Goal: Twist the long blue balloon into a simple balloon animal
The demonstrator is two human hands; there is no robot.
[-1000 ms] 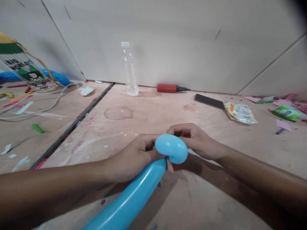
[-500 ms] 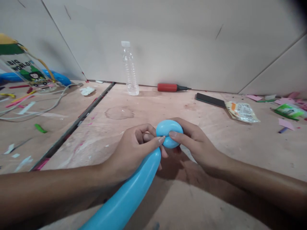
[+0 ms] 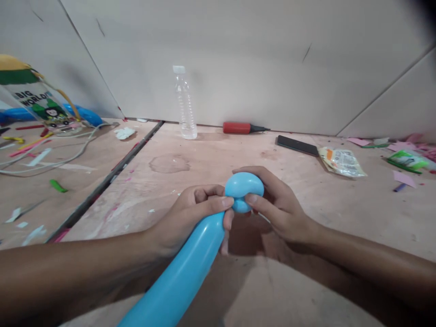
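A long light-blue balloon (image 3: 185,268) runs from the bottom edge up to my hands, where its far end forms a small folded bulb. My left hand (image 3: 199,206) pinches the narrow neck between the long part and the bulb, thumb on top and fingers curled beneath. Around the bulb wraps my right hand (image 3: 281,204), its thumb pressed into the crease and its fingers behind the balloon, partly hidden. Both hands are just above the wooden tabletop (image 3: 204,175), over their own shadow.
Along the wall stand a clear plastic bottle (image 3: 185,106) and a red hand pump (image 3: 236,128). A black phone (image 3: 297,145) lies beside a crumpled packet (image 3: 341,162). At left are a printed drawstring bag (image 3: 44,102), a white cable (image 3: 80,152) and balloon scraps. A dark gap (image 3: 112,175) crosses the table.
The right thumb and bulb have shifted slightly right, and the bulb's upper lobe now bulges more over the crease. My left hand still pinches the neck. The camera view has tilted slightly.
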